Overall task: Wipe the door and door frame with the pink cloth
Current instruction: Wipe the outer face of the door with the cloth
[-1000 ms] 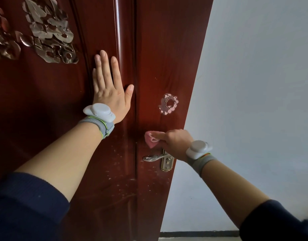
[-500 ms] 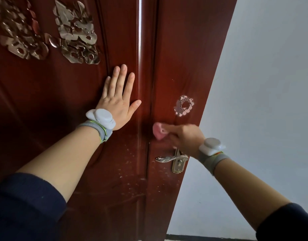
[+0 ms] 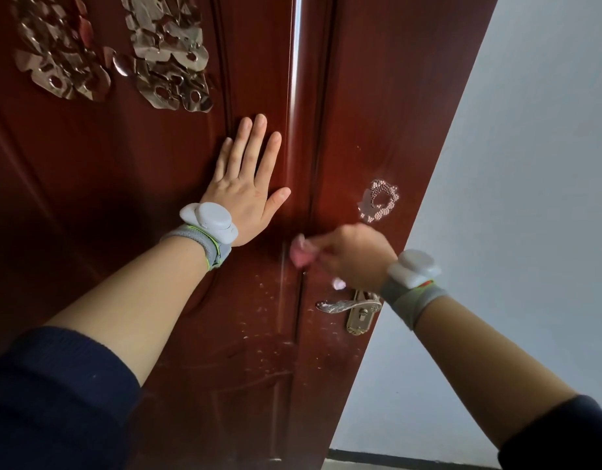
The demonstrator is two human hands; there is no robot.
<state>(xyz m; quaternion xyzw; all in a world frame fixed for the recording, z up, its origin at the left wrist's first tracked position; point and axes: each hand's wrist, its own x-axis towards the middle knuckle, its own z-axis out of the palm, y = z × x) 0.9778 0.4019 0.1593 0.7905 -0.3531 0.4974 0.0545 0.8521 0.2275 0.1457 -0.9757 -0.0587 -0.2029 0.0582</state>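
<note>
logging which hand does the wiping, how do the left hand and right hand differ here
The left hand lies flat on the door with straight fingers and holds nothing; the right hand is curled round the pink cloth. The left hand is sharp and sits higher; the right hand is blurred, just above the door handle. Both wear grey wristbands with a white device.

Glossy reddish wood-grain door (image 3: 377, 96), speckled with pale flecks toward six o'clock; shiny brass-toned metal handle (image 3: 347, 305); soft pink cloth (image 3: 301, 254); crinkled metallic foil decoration (image 3: 164, 52).
</note>
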